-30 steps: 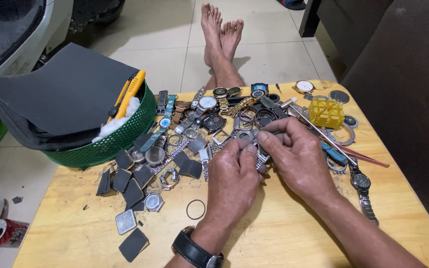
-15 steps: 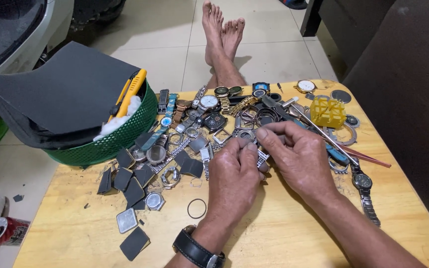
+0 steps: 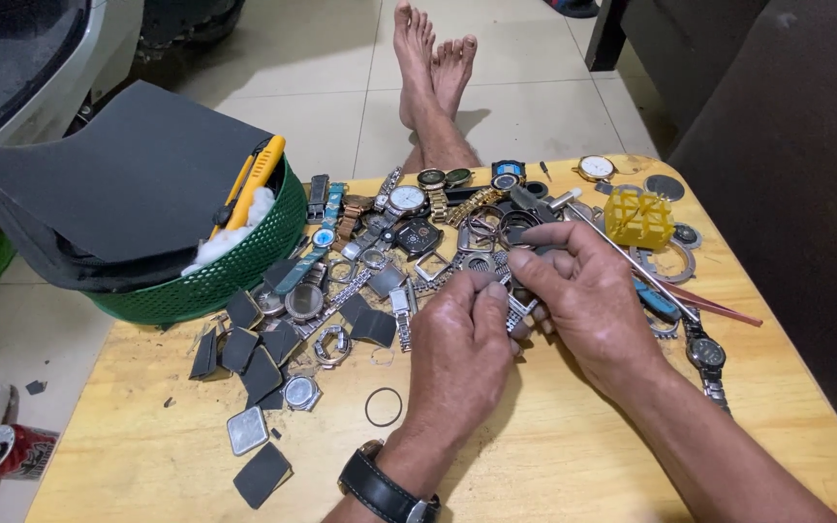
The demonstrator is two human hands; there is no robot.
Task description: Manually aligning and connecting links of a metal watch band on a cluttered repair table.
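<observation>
My left hand (image 3: 459, 356) and my right hand (image 3: 588, 300) meet over the middle of a low wooden table (image 3: 554, 465), fingertips together on a small silver metal watch part (image 3: 518, 306) with a bit of link bracelet. Most of that part is hidden by my fingers. A black wristwatch (image 3: 383, 492) is strapped on my left wrist. Just beyond my hands lies a heap of watches, cases and bracelets (image 3: 409, 223). Dark square pieces (image 3: 262, 351) and a loose thin ring (image 3: 384, 407) lie to the left of my left hand.
A green basket (image 3: 207, 281) holding grey sheets, white wadding and a yellow utility knife (image 3: 254, 180) stands at the table's left rear. A yellow plastic block (image 3: 638, 217), a thin metal rod (image 3: 632, 260) and more watches lie right. My bare feet (image 3: 430, 58) rest on the tiled floor beyond.
My fingers have shifted slightly on the small silver part; both hands stay in the same spot. Nothing else on the table has moved.
</observation>
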